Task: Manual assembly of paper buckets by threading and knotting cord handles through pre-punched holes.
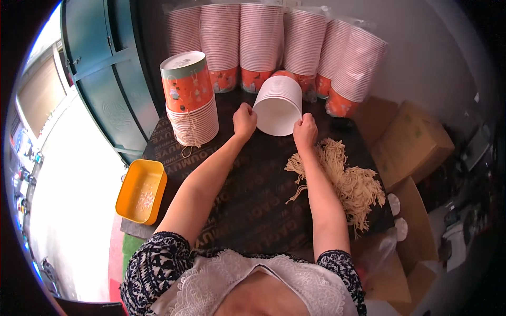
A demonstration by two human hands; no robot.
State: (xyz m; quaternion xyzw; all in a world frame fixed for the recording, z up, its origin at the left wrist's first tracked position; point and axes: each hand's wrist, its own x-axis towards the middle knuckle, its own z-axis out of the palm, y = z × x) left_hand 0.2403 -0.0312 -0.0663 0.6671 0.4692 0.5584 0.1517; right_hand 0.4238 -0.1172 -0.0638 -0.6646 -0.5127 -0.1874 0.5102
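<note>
A short stack of nested white-rimmed paper buckets (280, 95) lies on its side on the dark table (247, 200), its white inside facing me. My left hand (244, 122) is closed on the left side of the rim. On the right side, my right hand (305, 130) pinches the rim. Beside my right forearm lies a heap of beige cords (353, 181). To the left stands an upside-down stack of orange-and-green paper buckets (185, 89), with beige cords (192, 134) hanging on its lower rims.
Tall plastic-wrapped stacks of paper buckets (262, 39) line the table's back edge. A yellow bin (127, 192) with small pale pieces in it sits at the left edge. Cardboard boxes (416, 142) stand on the right; a green metal door (103, 84) is at the left.
</note>
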